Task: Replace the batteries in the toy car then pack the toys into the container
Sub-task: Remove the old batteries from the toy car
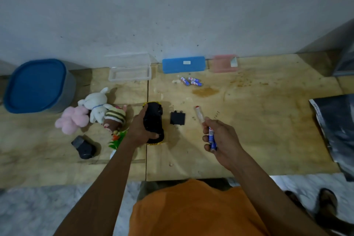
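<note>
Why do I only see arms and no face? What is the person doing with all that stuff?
The camera sits on the person's head and looks down, so you see only arms. The left hand grips an upside-down toy car on the wooden table. The right hand holds batteries and, it seems, a screwdriver. The black battery cover lies beside the car, with more loose batteries further back. Soft toys wait on the left, near a blue-lidded container.

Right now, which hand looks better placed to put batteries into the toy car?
Probably the right hand: it already holds batteries, while the left hand grips the upturned toy car.
</note>
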Available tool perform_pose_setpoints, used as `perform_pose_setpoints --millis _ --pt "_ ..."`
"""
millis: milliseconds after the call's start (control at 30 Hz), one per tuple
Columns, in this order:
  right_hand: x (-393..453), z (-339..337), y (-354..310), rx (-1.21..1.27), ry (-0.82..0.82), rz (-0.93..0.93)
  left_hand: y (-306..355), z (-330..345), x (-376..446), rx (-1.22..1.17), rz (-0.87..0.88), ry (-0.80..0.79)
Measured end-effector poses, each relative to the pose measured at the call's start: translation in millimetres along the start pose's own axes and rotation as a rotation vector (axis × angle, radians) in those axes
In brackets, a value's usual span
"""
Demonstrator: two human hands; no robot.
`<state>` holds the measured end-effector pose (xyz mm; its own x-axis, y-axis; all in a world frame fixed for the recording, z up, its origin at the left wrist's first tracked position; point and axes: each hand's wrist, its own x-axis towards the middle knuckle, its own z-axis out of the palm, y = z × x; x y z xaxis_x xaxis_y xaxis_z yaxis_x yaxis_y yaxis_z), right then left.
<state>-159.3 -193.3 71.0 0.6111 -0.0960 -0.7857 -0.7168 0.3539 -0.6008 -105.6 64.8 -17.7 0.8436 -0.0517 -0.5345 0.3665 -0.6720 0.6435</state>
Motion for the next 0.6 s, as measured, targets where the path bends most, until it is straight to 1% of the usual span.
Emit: perform_pose_setpoints --millis 100,267,400,467,533,600 --pt "-5 6 -1 0.042 -0.003 -0.030 0 1 0 0.009 0.003 -0.011" --pt "-14 23 -4 0.138 0.041 -0.067 -2 -2 2 0.109 0.039 -0.033" --pt "-17 28 -9 0.146 0.082 -0.102 0 -4 1 0.135 0.038 -0.001" --pt "-17 24 -10 0.141 0.103 -0.131 6 -1 -6 0.111 0.081 0.083" --pt "-14 16 -10 0.119 0.122 -0.158 13 4 -18 0.083 0.097 0.242" --pt "-9 5 -10 0.074 0.155 -0.172 19 10 -23 0.050 0.145 0.357"
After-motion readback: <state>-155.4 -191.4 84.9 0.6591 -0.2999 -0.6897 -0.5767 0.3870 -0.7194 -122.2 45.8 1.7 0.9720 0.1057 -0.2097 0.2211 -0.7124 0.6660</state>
